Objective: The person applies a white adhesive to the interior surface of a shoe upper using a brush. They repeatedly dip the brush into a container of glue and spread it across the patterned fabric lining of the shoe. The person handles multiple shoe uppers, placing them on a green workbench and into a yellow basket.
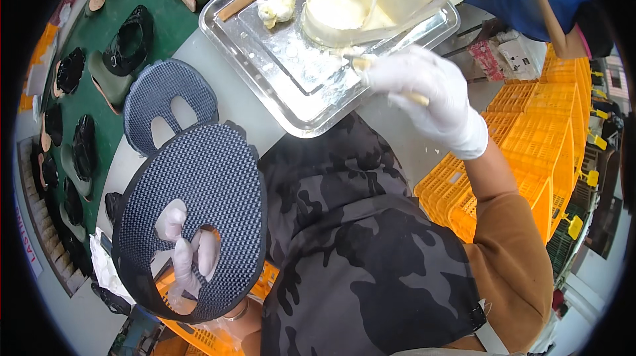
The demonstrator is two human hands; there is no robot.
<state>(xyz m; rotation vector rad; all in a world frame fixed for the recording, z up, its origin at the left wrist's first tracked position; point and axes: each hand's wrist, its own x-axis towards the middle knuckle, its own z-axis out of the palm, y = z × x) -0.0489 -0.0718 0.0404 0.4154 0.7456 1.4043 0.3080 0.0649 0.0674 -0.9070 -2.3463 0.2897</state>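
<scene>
Left of handheld woven piece (222, 185), lettered sign (28, 242)

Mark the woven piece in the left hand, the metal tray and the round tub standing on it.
Woven piece (233, 223): head view, on its mesh beside the cutout.
Metal tray (301, 105): head view, on its floor.
Round tub (330, 36): head view, on its outer wall.

Capital lettering (28, 247) on a pale sign (24, 222)

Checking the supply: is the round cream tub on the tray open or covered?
Open: no lid sits on the tub, and white material shows inside. How deep it goes, I cannot tell.
</scene>
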